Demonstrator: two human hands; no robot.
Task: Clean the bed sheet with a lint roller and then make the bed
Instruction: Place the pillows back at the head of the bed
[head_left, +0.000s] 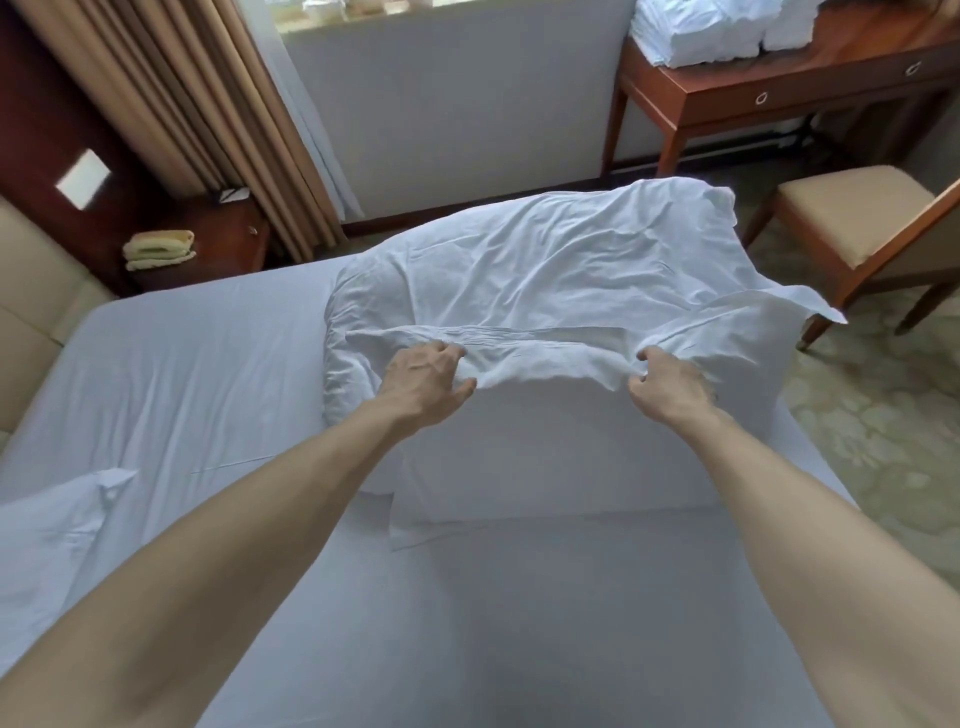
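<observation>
A white fitted bed sheet (197, 374) covers the mattress across the lower and left part of the view. A crumpled white duvet cover (540, 270) lies bunched at the far right of the bed. My left hand (426, 376) grips its near edge with curled fingers. My right hand (667, 384) pinches the same edge further right, and the cloth is lifted between them. Under that edge lies a smooth white pillow or folded layer (561, 457). No lint roller is in view.
A second white cloth piece (62, 525) lies at the bed's left. Folded yellow towels (158, 249) sit on a dark nightstand by tan curtains (171, 98). A wooden desk (779, 93) holds stacked white linen (717, 28). A cushioned chair (852, 218) stands right of the bed.
</observation>
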